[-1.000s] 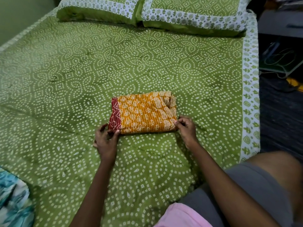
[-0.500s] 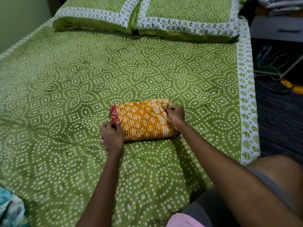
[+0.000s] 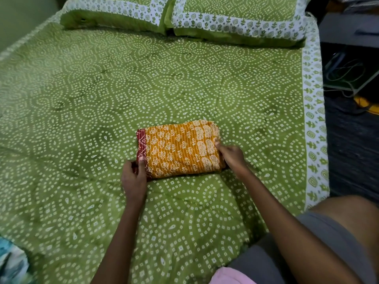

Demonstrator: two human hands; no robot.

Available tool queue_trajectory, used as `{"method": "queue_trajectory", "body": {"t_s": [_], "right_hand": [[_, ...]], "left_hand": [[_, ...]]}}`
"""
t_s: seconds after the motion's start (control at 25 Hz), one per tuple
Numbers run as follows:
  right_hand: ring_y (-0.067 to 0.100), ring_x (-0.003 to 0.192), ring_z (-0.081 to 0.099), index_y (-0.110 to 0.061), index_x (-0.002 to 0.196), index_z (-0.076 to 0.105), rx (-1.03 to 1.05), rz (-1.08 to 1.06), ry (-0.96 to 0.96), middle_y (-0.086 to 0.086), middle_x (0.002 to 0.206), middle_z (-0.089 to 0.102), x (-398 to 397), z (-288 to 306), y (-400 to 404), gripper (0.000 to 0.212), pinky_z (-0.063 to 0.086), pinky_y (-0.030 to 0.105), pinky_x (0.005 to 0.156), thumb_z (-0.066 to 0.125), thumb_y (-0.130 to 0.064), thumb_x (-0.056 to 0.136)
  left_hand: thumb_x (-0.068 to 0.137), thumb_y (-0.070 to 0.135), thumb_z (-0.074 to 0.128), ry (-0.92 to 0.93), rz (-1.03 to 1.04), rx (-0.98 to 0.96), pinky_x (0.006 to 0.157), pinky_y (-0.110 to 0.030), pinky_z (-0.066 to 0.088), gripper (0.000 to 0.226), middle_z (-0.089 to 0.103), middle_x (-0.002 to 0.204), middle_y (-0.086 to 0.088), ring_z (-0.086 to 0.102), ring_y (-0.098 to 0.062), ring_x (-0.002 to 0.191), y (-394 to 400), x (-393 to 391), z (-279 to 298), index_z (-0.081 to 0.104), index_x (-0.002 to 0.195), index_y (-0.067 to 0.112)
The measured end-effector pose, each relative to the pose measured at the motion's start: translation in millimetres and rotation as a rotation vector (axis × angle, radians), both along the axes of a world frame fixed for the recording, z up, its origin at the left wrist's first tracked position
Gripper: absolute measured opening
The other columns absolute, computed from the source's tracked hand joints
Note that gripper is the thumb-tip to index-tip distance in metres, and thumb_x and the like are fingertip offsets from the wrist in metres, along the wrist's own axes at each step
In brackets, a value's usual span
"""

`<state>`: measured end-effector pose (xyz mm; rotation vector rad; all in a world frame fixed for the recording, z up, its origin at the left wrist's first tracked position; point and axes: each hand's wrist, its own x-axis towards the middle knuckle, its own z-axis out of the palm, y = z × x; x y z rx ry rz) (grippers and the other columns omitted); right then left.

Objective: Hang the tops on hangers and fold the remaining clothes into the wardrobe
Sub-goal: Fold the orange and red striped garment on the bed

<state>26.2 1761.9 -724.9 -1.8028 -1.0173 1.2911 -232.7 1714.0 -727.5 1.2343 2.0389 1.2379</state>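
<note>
We have the folded orange cloth (image 3: 178,148) mid-bed (image 3: 82,99), long axis left-right, bracketed by both grips: left hand (image 3: 133,179) pinches the near-left red corner, right hand (image 3: 231,154) clasps the right end. Versus 0.5 s ago: right hand slid from top edge to the end

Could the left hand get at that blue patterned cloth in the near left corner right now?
Probably not at once: the left hand grips the red end of the folded orange garment. Bare bedspread lies between it and the blue cloth, so nothing blocks the way.
</note>
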Motion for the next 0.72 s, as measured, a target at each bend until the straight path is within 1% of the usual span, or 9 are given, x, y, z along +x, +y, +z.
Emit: {"method": "queue_trajectory", "body": {"t_s": [0.08,0.16,0.24,0.32,0.44,0.48,0.56,0.64,0.72], "right_hand": [[0.012,0.069,0.053,-0.012,0.077,0.059,-0.019,0.045,0.050,0.003,0.079,0.059,8.8,-0.4,-24.9,0.022,0.040,0.023,0.063,0.057,-0.027,0.092],[0.012,0.081,0.056,-0.012,0.078,0.060,-0.016,0.099,0.094,0.003,0.090,0.062,14.3,3.5,-36.6,0.013,0.043,0.023,0.073,0.059,-0.018,0.090],[0.006,0.081,0.055,-0.013,0.075,0.060,0.005,0.161,0.088,-0.002,0.088,0.062,14.0,7.5,-39.3,0.014,0.041,0.017,0.071,0.060,-0.010,0.088],[0.005,0.080,0.055,-0.008,0.075,0.061,0.034,0.154,0.066,0.000,0.088,0.062,8.9,7.1,-41.2,0.012,0.042,0.018,0.072,0.061,-0.007,0.087],[0.015,0.086,0.055,-0.006,0.074,0.061,0.094,0.094,0.058,0.011,0.097,0.062,5.7,0.3,-45.1,0.013,0.044,0.030,0.085,0.062,-0.005,0.086],[0.018,0.089,0.055,-0.004,0.076,0.062,0.103,0.086,0.052,0.014,0.100,0.062,6.1,-2.3,-45.8,0.010,0.045,0.032,0.087,0.063,-0.007,0.086],[0.021,0.092,0.056,0.001,0.083,0.064,0.123,0.078,0.039,0.020,0.106,0.061,8.7,-8.5,-45.4,0.010,0.046,0.036,0.089,0.064,-0.009,0.086],[0.022,0.091,0.055,0.001,0.087,0.064,0.140,0.079,0.038,0.023,0.107,0.060,9.2,-10.5,-46.3,0.010,0.046,0.035,0.088,0.064,-0.009,0.086],[0.021,0.091,0.054,0.003,0.091,0.064,0.147,0.076,0.038,0.022,0.106,0.060,8.6,-10.5,-46.8,0.011,0.046,0.031,0.083,0.064,-0.007,0.086]], "left_hand": [[0.090,0.024,0.060,0.032,-0.034,0.000,0.056,-0.009,0.038,0.022,0.056,0.086,-0.011,0.048,-0.014,0.073,-19.5,-3.1,2.5,0.055,0.087,0.003],[0.084,0.017,0.068,0.132,-0.059,-0.011,0.070,-0.007,0.040,0.017,0.057,0.100,-0.014,0.051,-0.016,0.086,-35.6,-5.5,0.8,0.059,0.085,0.004],[0.081,0.015,0.073,0.237,-0.082,-0.024,0.090,-0.025,0.043,0.018,0.054,0.122,-0.015,0.051,-0.020,0.105,-42.0,-8.6,-7.9,0.065,0.087,0.001],[0.079,0.015,0.074,0.271,-0.072,-0.030,0.099,-0.036,0.040,0.023,0.047,0.135,-0.017,0.047,-0.030,0.120,-44.6,-10.0,-17.5,0.068,0.096,0.001],[0.077,0.022,0.075,0.260,0.015,-0.018,0.104,-0.048,0.038,0.029,0.042,0.142,-0.014,0.041,-0.034,0.127,-43.9,-7.8,-23.7,0.070,0.099,0.005],[0.076,0.026,0.076,0.269,0.036,-0.036,0.106,-0.050,0.035,0.031,0.040,0.144,-0.011,0.038,-0.033,0.130,-43.3,-5.7,-23.2,0.071,0.099,0.007],[0.075,0.032,0.076,0.289,0.013,-0.103,0.114,-0.047,0.018,0.034,0.037,0.147,-0.007,0.032,-0.029,0.134,-40.0,-1.4,-24.4,0.071,0.100,0.010],[0.076,0.034,0.075,0.274,0.008,-0.133,0.114,-0.044,0.010,0.036,0.035,0.149,-0.007,0.030,-0.027,0.136,-36.0,2.9,-23.4,0.071,0.100,0.009],[0.076,0.034,0.075,0.225,0.068,-0.126,0.115,-0.047,0.015,0.037,0.033,0.149,-0.008,0.030,-0.026,0.136,-33.2,5.2,-21.8,0.070,0.101,0.007]]}}
